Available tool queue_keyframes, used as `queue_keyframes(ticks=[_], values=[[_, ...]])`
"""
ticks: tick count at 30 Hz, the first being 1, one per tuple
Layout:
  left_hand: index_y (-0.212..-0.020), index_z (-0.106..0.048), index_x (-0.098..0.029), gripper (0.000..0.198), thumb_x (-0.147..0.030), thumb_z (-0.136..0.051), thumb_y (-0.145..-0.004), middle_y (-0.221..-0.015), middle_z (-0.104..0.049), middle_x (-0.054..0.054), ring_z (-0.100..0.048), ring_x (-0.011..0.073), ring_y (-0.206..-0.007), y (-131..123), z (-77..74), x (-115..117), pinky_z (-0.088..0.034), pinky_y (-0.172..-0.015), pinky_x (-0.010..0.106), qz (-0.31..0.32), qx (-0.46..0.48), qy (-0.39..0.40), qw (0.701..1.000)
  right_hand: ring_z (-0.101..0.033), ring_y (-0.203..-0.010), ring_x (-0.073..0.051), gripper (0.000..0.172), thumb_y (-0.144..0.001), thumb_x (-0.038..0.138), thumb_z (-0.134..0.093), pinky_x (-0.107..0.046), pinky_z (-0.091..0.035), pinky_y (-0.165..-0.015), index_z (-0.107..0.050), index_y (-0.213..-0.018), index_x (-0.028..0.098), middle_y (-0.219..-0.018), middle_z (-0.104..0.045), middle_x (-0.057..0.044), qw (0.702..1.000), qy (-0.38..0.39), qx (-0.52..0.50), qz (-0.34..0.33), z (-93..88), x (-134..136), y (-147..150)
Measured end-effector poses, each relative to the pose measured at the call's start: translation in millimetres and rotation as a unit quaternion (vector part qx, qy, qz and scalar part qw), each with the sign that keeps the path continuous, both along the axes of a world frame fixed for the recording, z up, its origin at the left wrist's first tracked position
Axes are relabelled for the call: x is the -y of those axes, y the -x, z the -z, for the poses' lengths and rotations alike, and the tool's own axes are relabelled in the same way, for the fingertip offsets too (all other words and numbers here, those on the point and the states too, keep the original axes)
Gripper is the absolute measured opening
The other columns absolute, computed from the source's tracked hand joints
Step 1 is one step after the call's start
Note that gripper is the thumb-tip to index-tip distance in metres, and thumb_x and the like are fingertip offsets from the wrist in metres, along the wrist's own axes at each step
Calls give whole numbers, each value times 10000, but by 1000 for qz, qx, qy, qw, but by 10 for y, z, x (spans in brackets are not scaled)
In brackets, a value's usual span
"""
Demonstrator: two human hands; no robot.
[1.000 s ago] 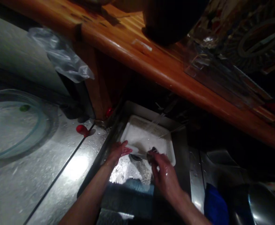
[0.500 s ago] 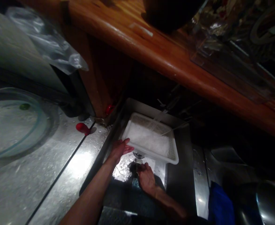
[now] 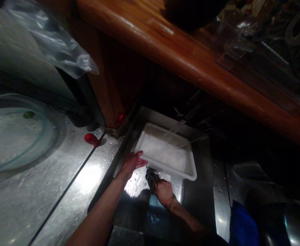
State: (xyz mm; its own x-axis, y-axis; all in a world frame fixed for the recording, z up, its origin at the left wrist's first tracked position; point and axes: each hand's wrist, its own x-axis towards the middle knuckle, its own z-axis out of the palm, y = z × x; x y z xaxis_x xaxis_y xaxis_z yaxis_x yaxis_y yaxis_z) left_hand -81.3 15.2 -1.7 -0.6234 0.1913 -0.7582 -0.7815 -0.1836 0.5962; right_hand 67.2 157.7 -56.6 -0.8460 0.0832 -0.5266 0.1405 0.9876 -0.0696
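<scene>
A stainless steel sink (image 3: 197, 205) is set into a steel bench (image 3: 62, 177), beneath a varnished wooden counter edge (image 3: 180, 58). A round glass dish (image 3: 47, 136) and a red object (image 3: 91, 139) are placed on the bench. A white plastic basket (image 3: 171, 169) is seated in the sink, with a thin stream of water (image 3: 175, 127) falling onto it. The left hand (image 3: 131, 163) is held open, fingers spread, at the basket's near edge. A small dark object (image 3: 152, 179) is grasped by the right hand (image 3: 164, 193) just below the basket; it is probably too dim to be identified.
</scene>
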Motion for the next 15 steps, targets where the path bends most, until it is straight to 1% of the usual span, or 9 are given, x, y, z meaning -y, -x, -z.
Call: queue_keyframes(ticks=[3, 5, 7, 9, 10, 13, 15], values=[[-1092, -518, -19, 327, -212, -647, -861, -648, -662, 110, -725, 251, -675, 4, -10, -2, -625, -708, 319, -3, 3, 2, 1000, -667, -926, -172, 226, -976, 194, -462, -350, -534, -830, -641, -1108, 154, -1002, -704, -71, 1000, -7, -11, 6, -17, -44, 109], [-1073, -529, -17, 313, -214, -647, -860, -655, -666, 122, -726, 253, -677, 7, -16, -3, -624, -712, 321, -1, 5, -1, 1000, -659, -969, -174, 220, -974, 235, -490, -358, -536, -851, -622, -1139, 172, -1059, -687, -56, 1000, -14, -12, 14, 13, -56, 187], [-1052, -540, -17, 298, -215, -649, -857, -666, -671, 134, -726, 255, -683, 7, -20, -3, -623, -719, 325, 0, 7, -4, 1000, -662, -953, -176, 228, -972, 271, -505, -375, -548, -841, -618, -1141, 166, -1056, -682, -52, 999, -26, 1, 31, 99, -41, 260], [-1043, -545, -22, 291, -213, -653, -853, -661, -670, 129, -726, 256, -684, 5, -22, -3, -623, -726, 332, -2, 9, -5, 1000, -665, -932, -180, 250, -967, 298, -518, -391, -560, -825, -617, -1142, 150, -1051, -681, -62, 997, -43, 21, 56, 226, 3, 315], [-1043, -546, -27, 290, -213, -657, -850, -657, -670, 124, -727, 257, -685, 3, -21, -3, -623, -729, 336, -4, 9, -4, 1000, -661, -952, -189, 272, -964, 304, -523, -398, -563, -825, -607, -1168, 146, -1078, -674, -73, 996, -51, 28, 69, 293, 34, 331], [-1032, -557, -42, 275, -210, -664, -842, -649, -669, 113, -727, 259, -686, -4, -15, -5, -623, -730, 342, -8, 12, -4, 1000, -632, -1060, -224, 396, -959, 272, -524, -401, -565, -837, -496, -1334, 149, -1237, -613, -122, 992, -68, 36, 103, 458, 125, 334], [-1021, -563, -46, 259, -207, -659, -843, -651, -670, 113, -727, 258, -685, -6, -8, -6, -623, -726, 342, -9, 13, -6, 1000, -627, -1073, -230, 491, -950, 227, -526, -392, -567, -832, -400, -1420, 159, -1309, -568, -142, 991, -63, 38, 112, 512, 157, 313]])
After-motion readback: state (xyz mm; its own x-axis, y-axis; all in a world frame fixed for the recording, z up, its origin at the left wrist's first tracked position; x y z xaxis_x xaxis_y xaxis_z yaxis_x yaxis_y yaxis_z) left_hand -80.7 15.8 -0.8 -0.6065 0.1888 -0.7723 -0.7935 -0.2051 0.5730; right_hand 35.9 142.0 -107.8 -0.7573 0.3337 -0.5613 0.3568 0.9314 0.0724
